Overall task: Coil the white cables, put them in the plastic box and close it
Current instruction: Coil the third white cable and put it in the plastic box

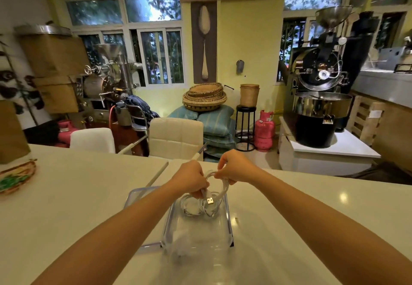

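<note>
While both hands work over the far end of the box [229, 224], the head view shows the left hand [191, 179] pinching the cable [224, 190] just behind its USB plug [209, 200], plug pointing down toward the box, and the right hand [231, 168] closed on the top of the loop, fingers curled around several white turns. Coil hangs between the hands, just above the box's far end; another white coil [189, 206] seems to lie already inside on the bottom. Lid [136, 195] lies on the table [78, 195] left of the box, partly under the left forearm, so the box is open and closing is not yet done. Step in hand looks like finishing the coil and lowering it in. To do it well: keep the right hand's grip on the turns so they don't spring apart, tuck the plug end into the loop, lower flat, release only once the coil sits below the rim, and check that no strand lies over the edge before the lid goes on. Hard to make out: clear walls and white cable blur together, so the number of cables inside is unclear; the cable's other end is not visible; right fingertips are hidden behind the loop; the box's near part is hazy and glared.
</note>
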{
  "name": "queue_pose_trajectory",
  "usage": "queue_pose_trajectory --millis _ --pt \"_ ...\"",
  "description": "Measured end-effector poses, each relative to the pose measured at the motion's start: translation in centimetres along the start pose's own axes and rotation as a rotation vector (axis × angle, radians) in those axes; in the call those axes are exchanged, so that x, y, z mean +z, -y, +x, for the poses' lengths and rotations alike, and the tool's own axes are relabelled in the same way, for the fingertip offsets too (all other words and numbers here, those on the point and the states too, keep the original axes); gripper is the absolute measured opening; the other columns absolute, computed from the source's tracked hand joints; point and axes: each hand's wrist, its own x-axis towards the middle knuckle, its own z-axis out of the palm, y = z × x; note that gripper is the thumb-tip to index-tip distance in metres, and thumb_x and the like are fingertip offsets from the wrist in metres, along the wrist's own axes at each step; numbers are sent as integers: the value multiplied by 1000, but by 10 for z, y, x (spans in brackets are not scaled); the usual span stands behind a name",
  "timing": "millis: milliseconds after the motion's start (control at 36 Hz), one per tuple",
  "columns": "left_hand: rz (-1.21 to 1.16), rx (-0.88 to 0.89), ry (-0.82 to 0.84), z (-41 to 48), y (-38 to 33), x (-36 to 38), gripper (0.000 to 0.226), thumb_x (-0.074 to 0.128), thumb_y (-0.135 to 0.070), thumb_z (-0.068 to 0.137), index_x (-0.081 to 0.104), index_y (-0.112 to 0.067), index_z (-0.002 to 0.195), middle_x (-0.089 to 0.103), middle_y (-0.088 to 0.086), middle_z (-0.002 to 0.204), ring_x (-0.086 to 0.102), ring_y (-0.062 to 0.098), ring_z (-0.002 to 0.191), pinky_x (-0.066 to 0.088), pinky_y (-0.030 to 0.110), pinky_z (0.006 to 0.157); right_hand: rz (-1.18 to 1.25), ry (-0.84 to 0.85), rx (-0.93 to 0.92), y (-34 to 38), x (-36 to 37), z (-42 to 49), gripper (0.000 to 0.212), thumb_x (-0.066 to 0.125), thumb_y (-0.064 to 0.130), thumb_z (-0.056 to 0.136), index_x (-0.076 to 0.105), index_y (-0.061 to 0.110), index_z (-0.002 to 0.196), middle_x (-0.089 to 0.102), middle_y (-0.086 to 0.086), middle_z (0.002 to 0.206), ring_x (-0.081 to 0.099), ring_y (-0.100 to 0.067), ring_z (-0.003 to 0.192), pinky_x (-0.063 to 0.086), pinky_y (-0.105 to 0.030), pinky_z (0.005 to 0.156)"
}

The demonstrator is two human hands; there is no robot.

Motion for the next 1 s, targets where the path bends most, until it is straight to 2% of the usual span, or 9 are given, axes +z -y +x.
queue_pose_trajectory --millis 111,361,583,667,722,778,861,944,1000 --pt "3 -101 48 -1 18 17 4 57 -5 87 56 -1 88 69 21 85 67 25 62 59 36 75 -78 111 7 -7 20 5 24 66 15 81 65 -1 98 62 -13 81 54 -11 53 50 -20 54" --pt "87 -193 197 -5 45 40 27 53 -1 85 52 -5 58 52 -3 26 51 4 24 49 15 40 -543 261 -114 -16 60 7 27 62 14 82 62 1 105 65 -18 112 60 -31 100 45 -35 76" --pt "227 -183 288 -7 53 53 36 56 -11 88 48 -13 53 43 -10 18 43 0 20 37 11 33 -816 280 -134 -24 83 12 27 55 17 86 56 7 111 62 -12 116 53 -30 112 30 -41 99" --pt "283 -173 295 -9 51 54 35 58 -14 88 46 -13 55 58 -7 35 46 2 23 37 10 30 -879 302 -142 -27 90 12 28 55 19 86 56 9 112 61 -10 109 51 -28 114 23 -45 104" --pt "321 -171 300 -8 49 54 27 58 -15 88 50 -11 62 73 10 82 48 2 24 39 10 33 -912 305 -162 -27 92 11 27 55 21 86 56 9 111 60 -8 104 51 -28 114 21 -46 105" --pt "334 -169 306 -8 47 53 12 58 -17 88 59 -5 84 66 17 107 56 3 38 52 15 51 -947 309 -183 -25 94 10 28 55 21 87 57 8 111 61 -9 111 50 -28 116 21 -47 106" --pt "416 -149 326 -8 48 55 29 58 -19 88 58 -1 112 63 15 101 61 17 76 51 30 87 -972 307 -213 -26 99 8 28 55 20 87 58 7 112 60 -10 121 49 -29 117 24 -45 106" --pt "502 -146 337 -9 48 57 14 57 -19 88 60 -5 89 55 6 71 59 12 55 53 30 79 -989 284 -246 -28 103 6 27 56 20 86 59 7 109 62 -12 117 54 -29 112 33 -41 101" --pt "574 -104 311 -9 48 58 20 53 -17 90 60 -2 101 63 13 93 60 21 78 50 30 80 -988 273 -261 -30 104 6 25 57 18 86 60 5 107 63 -14 114 57 -30 108 39 -41 97"
